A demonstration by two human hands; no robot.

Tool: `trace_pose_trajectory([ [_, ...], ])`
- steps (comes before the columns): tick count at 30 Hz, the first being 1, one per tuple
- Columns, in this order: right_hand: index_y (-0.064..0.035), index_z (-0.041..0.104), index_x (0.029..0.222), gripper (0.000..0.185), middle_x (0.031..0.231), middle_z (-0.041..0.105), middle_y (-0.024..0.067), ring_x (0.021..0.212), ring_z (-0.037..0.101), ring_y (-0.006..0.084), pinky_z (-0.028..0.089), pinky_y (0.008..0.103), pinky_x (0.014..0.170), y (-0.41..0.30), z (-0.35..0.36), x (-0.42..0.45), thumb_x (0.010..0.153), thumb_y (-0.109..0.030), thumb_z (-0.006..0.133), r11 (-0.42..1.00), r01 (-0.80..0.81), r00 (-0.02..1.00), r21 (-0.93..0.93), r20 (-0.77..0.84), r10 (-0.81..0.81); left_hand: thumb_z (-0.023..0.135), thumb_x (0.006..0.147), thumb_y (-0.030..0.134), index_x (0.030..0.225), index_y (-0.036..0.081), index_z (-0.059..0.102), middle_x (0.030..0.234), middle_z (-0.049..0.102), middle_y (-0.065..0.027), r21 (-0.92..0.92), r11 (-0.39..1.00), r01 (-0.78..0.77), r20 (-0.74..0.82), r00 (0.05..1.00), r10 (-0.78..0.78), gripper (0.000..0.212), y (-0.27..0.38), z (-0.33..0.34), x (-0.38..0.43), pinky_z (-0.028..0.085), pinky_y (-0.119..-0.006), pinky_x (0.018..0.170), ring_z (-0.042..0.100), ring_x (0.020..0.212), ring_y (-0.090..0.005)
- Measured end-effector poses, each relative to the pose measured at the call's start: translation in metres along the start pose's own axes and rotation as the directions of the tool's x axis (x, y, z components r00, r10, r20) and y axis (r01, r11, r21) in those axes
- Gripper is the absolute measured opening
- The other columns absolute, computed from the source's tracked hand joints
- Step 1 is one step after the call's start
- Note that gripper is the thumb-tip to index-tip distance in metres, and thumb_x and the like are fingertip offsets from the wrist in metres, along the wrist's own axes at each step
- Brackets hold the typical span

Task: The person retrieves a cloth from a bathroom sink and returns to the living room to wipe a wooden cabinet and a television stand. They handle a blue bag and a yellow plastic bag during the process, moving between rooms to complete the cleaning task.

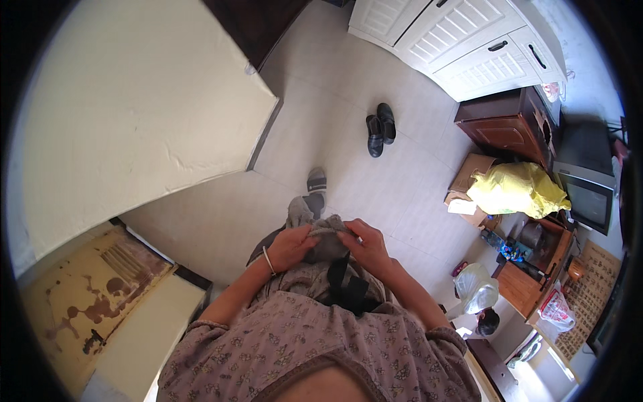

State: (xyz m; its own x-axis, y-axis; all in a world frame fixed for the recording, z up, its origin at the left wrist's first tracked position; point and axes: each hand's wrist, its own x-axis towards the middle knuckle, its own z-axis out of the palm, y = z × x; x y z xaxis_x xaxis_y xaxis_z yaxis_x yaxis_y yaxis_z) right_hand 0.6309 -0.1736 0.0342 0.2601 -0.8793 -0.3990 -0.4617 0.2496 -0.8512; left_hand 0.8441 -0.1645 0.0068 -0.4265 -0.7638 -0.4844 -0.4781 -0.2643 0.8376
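A grey cloth [326,226] is stretched between my two hands at waist height, over the floor. My left hand [294,246], wearing a light bangle at the wrist, pinches one side of it. On the other side, the fingers of my right hand [369,246] grip its edge. Below and between them hangs a dark strap [346,281] against my patterned clothing. One foot in a striped slipper [316,182] shows beyond the cloth; the other foot is hidden.
Black shoes [381,129] stand on the tiled floor. White cabinets [467,45], a dark red cabinet [497,133], a yellow plastic bag [517,188] and an old television [585,198] line the right side. A large cream panel [140,110] fills the upper left, above a stained board [105,291].
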Motion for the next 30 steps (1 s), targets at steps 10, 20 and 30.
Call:
trace_pose_trajectory([
  [10,-0.0004,0.061,0.098,0.022,0.082,0.061,0.0158,0.07,0.061,0.0246,0.047,0.0309,0.064,0.047,-0.111,0.041,0.082,-0.016,0.063,0.99,-0.076,0.988,0.119,0.142,0.059,0.052,0.087,0.025,0.09,0.002,0.053,0.082,0.059,-0.0226,-0.1,0.983,0.153,-0.107,0.981,-0.164,0.023,0.08,0.038,0.094,0.046,-0.043,0.066,0.057,0.08,-0.0407],
  [20,-0.0008,0.06,0.092,0.019,0.07,0.057,0.0152,0.064,0.054,0.0186,0.044,0.0313,0.059,0.074,-0.216,0.067,0.083,-0.017,0.062,0.997,-0.072,0.918,-0.037,0.389,0.081,0.052,0.086,0.023,0.092,0.002,0.054,0.08,0.058,-0.0235,-0.131,0.952,0.278,-0.271,0.913,-0.304,0.022,0.124,0.116,0.132,0.045,-0.042,0.067,0.058,0.078,-0.0395],
  [30,-0.003,0.062,0.098,0.022,0.078,0.061,0.0187,0.073,0.063,0.0306,0.047,0.0349,0.064,0.068,-0.199,0.077,0.082,-0.019,0.061,0.991,-0.125,0.925,-0.041,0.358,0.131,0.052,0.087,0.027,0.091,0.003,0.054,0.082,0.059,-0.0227,-0.271,0.932,0.241,-0.273,0.909,-0.314,0.024,0.103,0.102,0.133,0.045,-0.042,0.068,0.058,0.08,-0.0388],
])
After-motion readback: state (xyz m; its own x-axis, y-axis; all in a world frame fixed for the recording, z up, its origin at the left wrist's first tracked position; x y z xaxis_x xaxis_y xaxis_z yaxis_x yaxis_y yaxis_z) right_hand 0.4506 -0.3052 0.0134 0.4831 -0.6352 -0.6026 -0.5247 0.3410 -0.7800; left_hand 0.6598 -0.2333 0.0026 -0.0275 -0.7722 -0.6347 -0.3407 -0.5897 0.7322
